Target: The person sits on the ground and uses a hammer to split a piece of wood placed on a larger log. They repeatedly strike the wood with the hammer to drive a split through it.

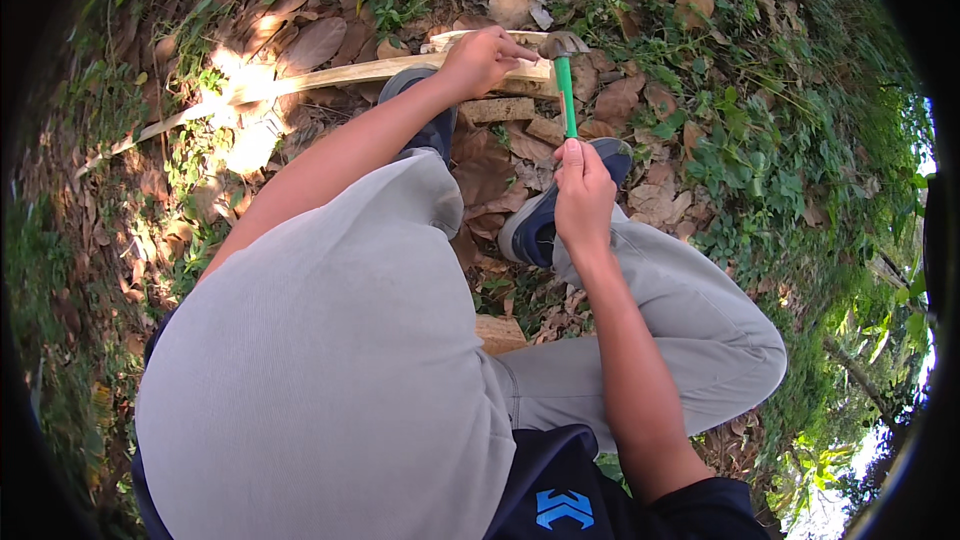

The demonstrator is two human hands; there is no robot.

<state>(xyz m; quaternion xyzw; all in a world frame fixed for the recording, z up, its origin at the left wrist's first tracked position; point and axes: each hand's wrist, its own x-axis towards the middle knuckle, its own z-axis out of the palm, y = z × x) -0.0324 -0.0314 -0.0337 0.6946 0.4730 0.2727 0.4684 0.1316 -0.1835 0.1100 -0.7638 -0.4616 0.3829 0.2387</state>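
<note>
Grips a green-handled hammer (566, 90) low on the handle in the right hand (584, 195), with fingers closed around the shaft and thumb lying along it. Points the hammer's head away from the body, just beside the right end of a long, pale wooden strip (340, 73) reaching far leftward. Sets the left hand (482, 62) over the strip near that same end, with fingers partly curled and extended toward the hammer; cannot tell about anything small between the fingertips. Has short wooden blocks (500, 110) on the strip's near side, among dry leaves (315, 45) and green plants (745, 140).
</note>
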